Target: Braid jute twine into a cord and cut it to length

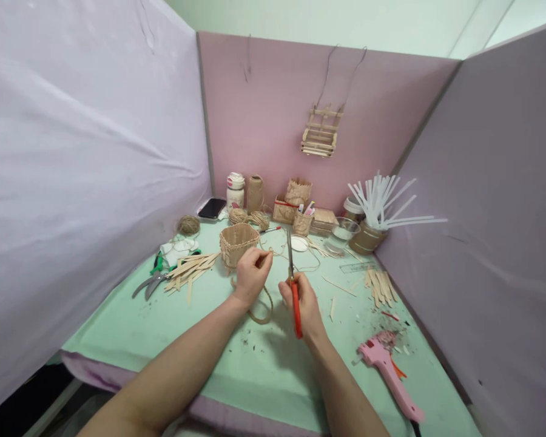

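My left hand (251,274) is closed in a pinch on a length of jute twine (260,312) that loops down onto the green table (255,358). My right hand (303,301) grips red-handled scissors (293,285), blades pointing up and away beside the twine's end. Just behind my left hand stands a small basket made of craft sticks (236,241).
Loose craft sticks (191,270) and green-handled pliers (153,279) lie at the left. A pink glue gun (389,370) rests at the front right, more sticks (380,285) beyond it. Twine spools, jars, a phone (212,208) and a cup of white sticks (373,212) line the back wall.
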A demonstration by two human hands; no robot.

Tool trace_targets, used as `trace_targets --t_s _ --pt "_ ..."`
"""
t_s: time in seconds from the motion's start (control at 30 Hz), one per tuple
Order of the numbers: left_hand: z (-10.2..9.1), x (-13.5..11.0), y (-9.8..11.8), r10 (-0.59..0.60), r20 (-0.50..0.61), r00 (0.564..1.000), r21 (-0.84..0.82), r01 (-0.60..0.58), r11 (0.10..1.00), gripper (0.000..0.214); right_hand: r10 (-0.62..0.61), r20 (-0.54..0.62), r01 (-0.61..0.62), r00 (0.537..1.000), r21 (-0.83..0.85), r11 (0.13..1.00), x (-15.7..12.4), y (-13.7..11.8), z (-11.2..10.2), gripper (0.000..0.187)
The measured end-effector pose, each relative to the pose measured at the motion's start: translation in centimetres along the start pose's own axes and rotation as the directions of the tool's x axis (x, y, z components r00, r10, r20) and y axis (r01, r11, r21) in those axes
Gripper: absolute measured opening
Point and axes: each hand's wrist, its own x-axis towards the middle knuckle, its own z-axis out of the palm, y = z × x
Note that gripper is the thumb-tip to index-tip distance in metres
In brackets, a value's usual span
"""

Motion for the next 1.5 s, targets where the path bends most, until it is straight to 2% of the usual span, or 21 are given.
trace_targets --t_s 0.07,0.13,0.3,0.47,0.67,0.9,1.27,1.5 --pt "-0.4 0.6 -0.2 -0.026 -0.059 0.998 0.014 0.027 1.0 0.019 0.036 0.117 -0.033 0.992 -0.026 0.999 -0.3 0.0 0.4 0.025" --pt "-0.7 1.1 -0.6 -0.054 -0.11 0.992 0.015 0.056 0.998 0.019 0.068 0.162 -0.055 0.985 -0.08 0.995 -0.5 0.1 0.8 0.028" --pt "-1.1 1.7 -1.4 -0.114 -0.163 0.98 -0.001 0.116 0.993 0.019 0.124 0.197 -0.068 0.972 -0.268 0.961 -0.5 0.6 1.2 0.03" --pt "-1.1 1.6 -1.3 -0.111 -0.17 0.979 0.002 0.113 0.994 0.018 0.152 0.178 -0.085 0.972 -0.334 0.939 -0.4 1.0 1.1 0.029" --pt "-0.8 0.7 -0.1 0.012 -0.094 0.995 0.019 -0.01 1.0 0.019 0.147 0.129 -0.101 0.981 -0.308 0.946 -0.3 0.9 1.2 0.029" --pt "-0.2 -0.4 0.6 0.07 0.027 0.997 -0.003 -0.07 0.998 0.015 0.165 0.11 -0.138 0.98 -0.217 0.966 0.0 1.0 1.2 0.03" --pt "-0.2 -0.7 0.9 0.055 0.076 0.996 -0.041 -0.052 0.998 0.016 0.163 0.109 -0.138 0.981 -0.205 0.969 -0.1 0.9 1.1 0.038" --pt "0.2 -1.0 1.0 0.032 0.103 0.994 -0.061 -0.025 0.998 0.017 0.144 0.085 -0.126 0.986 -0.189 0.974 -0.1 2.0 1.4 0.043"
